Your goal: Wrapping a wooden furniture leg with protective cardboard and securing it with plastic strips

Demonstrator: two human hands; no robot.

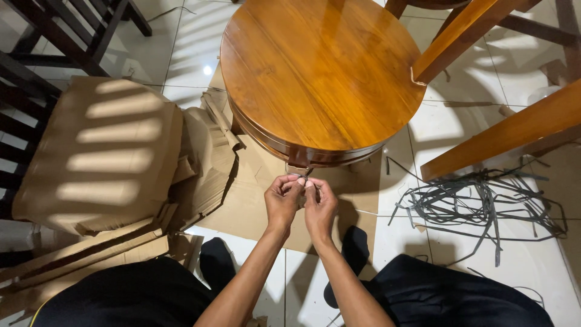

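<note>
The white tiled floor (520, 254) filled the view, and on it, toward 12 o'clock, stood the biggest thing, a round wooden table top (321, 72) with a shiny orange-brown surface, lying on its side or upside down so that two wooden legs (502, 130) reached out toward 2 and 3 o'clock. At 9 o'clock lay a large piece wrapped in brown cardboard (103, 151), striped by sunlight, with torn cardboard sheets (242, 200) spread under the table edge and toward the centre. Dark wooden chair frames (54, 30) stood at 10 and 11 o'clock. At 3 to 4 o'clock a loose heap of dark grey plastic straps (478, 206) lay on the tiles, well apart from the hands. At 6 o'clock the knees of the person, in black trousers (436, 297), framed the two forearms. The left hand (283, 200) and the right hand (319, 203) were close together, touching each other, just below the lower rim of the table top at the centre of the view. Both hands had the fingers closed in a pinch on a small thin dark strap end (307, 174), which ran up to the rim of the table top. The strap end was too small to tell more about its shape.
</note>
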